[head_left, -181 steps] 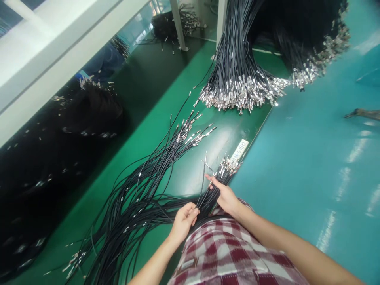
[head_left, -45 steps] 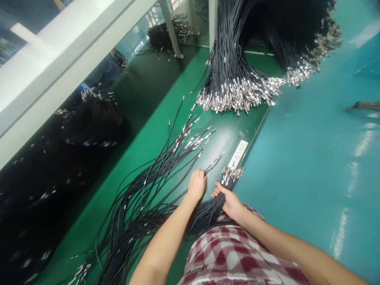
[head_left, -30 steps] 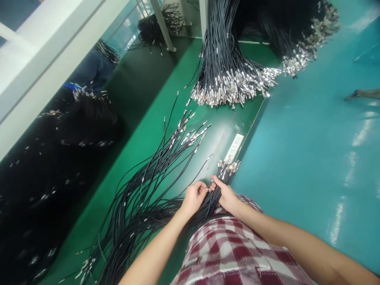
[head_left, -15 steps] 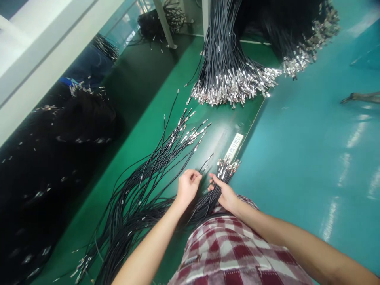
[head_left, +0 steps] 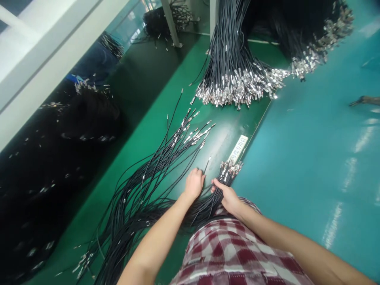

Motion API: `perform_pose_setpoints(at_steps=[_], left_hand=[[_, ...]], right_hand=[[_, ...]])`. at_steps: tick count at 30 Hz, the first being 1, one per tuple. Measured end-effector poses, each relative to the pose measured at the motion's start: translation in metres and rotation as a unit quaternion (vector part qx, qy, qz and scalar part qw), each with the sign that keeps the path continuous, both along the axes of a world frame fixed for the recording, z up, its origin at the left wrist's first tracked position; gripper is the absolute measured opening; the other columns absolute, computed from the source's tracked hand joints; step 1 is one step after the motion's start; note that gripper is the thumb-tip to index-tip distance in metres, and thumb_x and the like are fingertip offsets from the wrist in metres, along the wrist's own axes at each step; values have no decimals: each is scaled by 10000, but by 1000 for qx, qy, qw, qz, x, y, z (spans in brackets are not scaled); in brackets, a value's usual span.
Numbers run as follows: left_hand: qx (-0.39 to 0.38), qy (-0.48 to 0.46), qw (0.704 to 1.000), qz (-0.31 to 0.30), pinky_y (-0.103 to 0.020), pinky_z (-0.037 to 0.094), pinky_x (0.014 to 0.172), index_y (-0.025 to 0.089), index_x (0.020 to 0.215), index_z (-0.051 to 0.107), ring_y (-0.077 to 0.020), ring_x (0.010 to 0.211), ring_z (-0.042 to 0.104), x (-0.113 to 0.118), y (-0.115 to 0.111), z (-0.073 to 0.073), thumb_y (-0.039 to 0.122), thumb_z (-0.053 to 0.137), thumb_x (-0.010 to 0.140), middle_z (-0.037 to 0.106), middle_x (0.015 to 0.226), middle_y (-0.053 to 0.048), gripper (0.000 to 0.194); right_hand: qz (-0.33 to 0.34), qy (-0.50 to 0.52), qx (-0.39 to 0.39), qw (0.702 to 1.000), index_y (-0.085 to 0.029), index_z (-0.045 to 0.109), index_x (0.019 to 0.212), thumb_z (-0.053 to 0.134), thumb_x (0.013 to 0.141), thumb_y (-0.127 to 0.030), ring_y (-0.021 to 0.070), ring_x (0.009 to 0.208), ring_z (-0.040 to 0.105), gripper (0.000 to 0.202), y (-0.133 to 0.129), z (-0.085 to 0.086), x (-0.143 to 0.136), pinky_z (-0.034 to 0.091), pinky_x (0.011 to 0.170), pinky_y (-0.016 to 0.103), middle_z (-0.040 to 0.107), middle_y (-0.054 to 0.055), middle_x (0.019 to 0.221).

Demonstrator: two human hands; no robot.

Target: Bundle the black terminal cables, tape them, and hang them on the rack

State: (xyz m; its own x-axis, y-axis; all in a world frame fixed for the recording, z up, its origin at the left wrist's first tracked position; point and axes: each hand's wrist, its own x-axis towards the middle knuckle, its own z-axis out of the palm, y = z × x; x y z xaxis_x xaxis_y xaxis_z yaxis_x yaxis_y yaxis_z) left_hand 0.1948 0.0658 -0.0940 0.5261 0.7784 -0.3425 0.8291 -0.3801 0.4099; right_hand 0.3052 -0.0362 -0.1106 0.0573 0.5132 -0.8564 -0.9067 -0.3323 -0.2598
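Observation:
My left hand (head_left: 195,183) is closed in a pinch on a single black cable (head_left: 207,164), whose metal-tipped end points up and away from me. Just to its right, my right hand (head_left: 228,194) is wrapped round a bundle of black cables (head_left: 228,176) with silvery terminals gathered at the far end. The rest of that bundle trails leftward beneath my left wrist. Loose cables (head_left: 154,162) lie fanned out on the green floor, left of both hands, their metal tips spread apart.
Thick hanks of cable with metal ends (head_left: 237,89) hang at the back. A white label (head_left: 239,147) is stuck to the floor beyond the bundle. On the left are a pale frame beam (head_left: 59,51) and dark cable piles (head_left: 89,114). A brown object (head_left: 366,101) shows at the right edge.
My left hand has shifted slightly right, and the cable end in it now sits lower and more upright. My right hand keeps its grip on the bundle. The view has shifted a little.

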Motion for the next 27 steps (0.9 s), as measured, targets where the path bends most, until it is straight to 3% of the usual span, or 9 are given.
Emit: perform_pose_setpoints(at_steps=[4,6,9,12,16,20,24,27], left_hand=[[-70,-88,993,-17,-277,449,737,189,811,585,-167,768,584,-13,-22,15,287,488,965,623,838,-28,207],[-97,-98,990,-31,-273,454,749,197,793,610,-166,781,605,-13,-23,21,305,469,974,648,838,-25,254],[-37,-54,998,-15,-287,464,790,196,823,634,-185,848,617,-15,-2,17,331,439,986,656,886,-48,288],[75,42,996,8,-326,468,856,173,971,614,-224,975,595,-21,32,1,227,501,946,632,1029,-97,128],[87,96,991,-18,-355,474,862,154,928,598,-241,957,592,-26,57,-11,87,481,899,618,983,-118,138],[106,44,993,-27,-362,467,876,156,898,602,-239,957,577,-27,26,1,138,459,921,610,956,-111,146],[-4,-75,993,-95,-292,478,772,188,855,628,-178,803,593,-30,-14,9,190,453,950,628,837,-49,199],[27,-56,998,-16,-318,470,830,188,924,630,-197,898,599,-32,-2,3,220,474,955,644,942,-73,162]], right_hand=[[-9,-12,35,999,-159,763,829,908,544,-336,196,828,672,366,2,4,-1,532,760,280,750,53,894],[-2,-3,41,999,-150,753,778,911,541,-357,217,831,681,353,3,6,-3,543,760,300,752,67,862],[-2,-10,13,1000,-135,726,708,923,537,-346,216,753,687,336,4,4,-5,560,708,308,740,77,762],[-14,-15,-6,1000,-127,721,739,923,558,-281,200,726,692,312,4,1,-6,573,696,294,742,84,774],[-33,3,3,999,-153,718,844,904,592,-209,189,711,698,319,6,-3,-4,584,673,283,736,52,756],[-34,29,-7,999,-144,727,878,860,655,-195,194,794,709,264,6,-5,-2,585,690,271,753,79,862],[-15,34,35,999,-116,736,868,861,651,-222,242,930,705,271,4,-6,-3,584,798,311,753,115,926],[-15,18,32,999,-138,729,854,885,619,-221,240,865,717,295,3,-7,-4,591,787,325,747,73,805]])
